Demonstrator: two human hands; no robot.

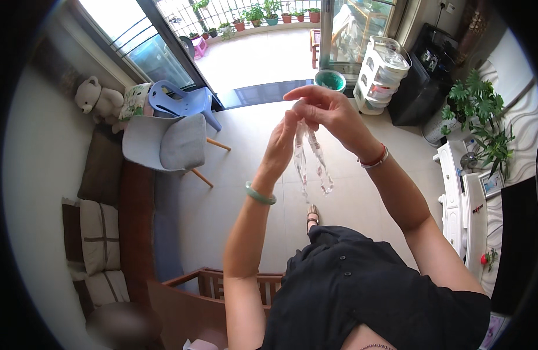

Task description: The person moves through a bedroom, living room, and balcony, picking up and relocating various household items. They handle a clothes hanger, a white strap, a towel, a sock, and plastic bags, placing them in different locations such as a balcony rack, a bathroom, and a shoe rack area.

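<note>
Both of my hands are raised in front of me, fingertips together at the middle of the view. From them hang clear, glittering strands, thin and twisted; whether they are beads or plastic I cannot tell. My left hand, with a green bangle at its wrist, pinches the top of the strands. My right hand, with a red band and a bracelet at its wrist, closes its thumb and fingers on the same upper end. Its index finger stretches out to the left above the left hand. The exact grip point is hidden by the fingers.
A grey chair and a blue plastic chair stand at the left, beside a wooden bench with cushions. Ahead are a green basin and a white drawer tower by the balcony door. A white cabinet lines the right.
</note>
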